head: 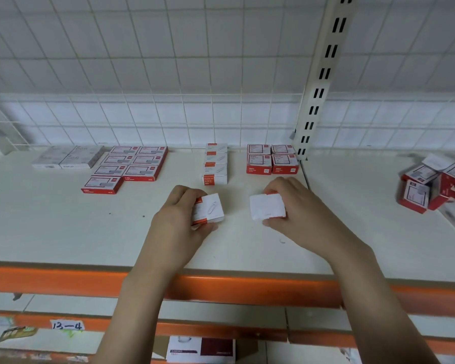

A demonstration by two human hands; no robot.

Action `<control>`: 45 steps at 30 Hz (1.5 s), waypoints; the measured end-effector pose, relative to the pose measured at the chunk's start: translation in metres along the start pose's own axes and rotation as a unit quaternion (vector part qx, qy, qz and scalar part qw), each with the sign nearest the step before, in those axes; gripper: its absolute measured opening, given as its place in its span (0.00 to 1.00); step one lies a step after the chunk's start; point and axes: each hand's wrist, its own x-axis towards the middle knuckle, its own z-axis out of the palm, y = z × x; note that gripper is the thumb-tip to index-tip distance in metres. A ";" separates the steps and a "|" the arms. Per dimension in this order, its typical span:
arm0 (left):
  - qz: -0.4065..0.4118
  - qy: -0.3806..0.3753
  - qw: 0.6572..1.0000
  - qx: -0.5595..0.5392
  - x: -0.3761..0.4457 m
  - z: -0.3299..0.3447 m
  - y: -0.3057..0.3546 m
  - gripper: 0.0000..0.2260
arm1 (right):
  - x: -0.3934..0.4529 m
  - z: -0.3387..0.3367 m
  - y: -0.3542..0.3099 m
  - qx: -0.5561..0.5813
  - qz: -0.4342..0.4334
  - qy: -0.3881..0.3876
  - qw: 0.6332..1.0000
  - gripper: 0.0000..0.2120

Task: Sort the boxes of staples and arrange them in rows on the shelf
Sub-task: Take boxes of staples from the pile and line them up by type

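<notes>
While both arms reach over the orange metal front rail of the shelf, each hand holds one small cardboard box above the smooth off-white board. The left hand curls its fingers and thumb around the red end of a white box printed with a paperclip outline, tilted so its top face shows. The right hand pinches a second box between thumb and fingers, its blank white face turned up and a sliver of red showing at the edges. Further back, sorted boxes lie in rows: two flat grey boxes at the far left, then a block of flat red-and-white boxes two wide with one more at the front, a single-file column of white paperclip boxes directly behind the left hand, and a square of four squat red-and-white boxes beside the slotted white upright. To the right of the upright, a loose heap of red-and-white boxes lies tumbled at odd angles. A white wire grid backs the shelf, in front of a tiled wall.
</notes>
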 end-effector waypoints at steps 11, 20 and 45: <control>0.016 -0.015 1.000 0.001 0.017 -0.009 -0.019 0.20 | 0.020 0.016 -0.011 0.064 0.034 -0.064 0.995 0.24; 0.034 -0.020 0.999 -0.004 0.037 -0.032 -0.051 0.21 | 0.044 0.024 -0.036 0.085 0.003 -0.031 0.996 0.13; 0.062 -0.047 0.997 -0.017 0.049 -0.035 -0.073 0.21 | 0.044 0.029 -0.041 0.012 0.069 -0.112 0.991 0.36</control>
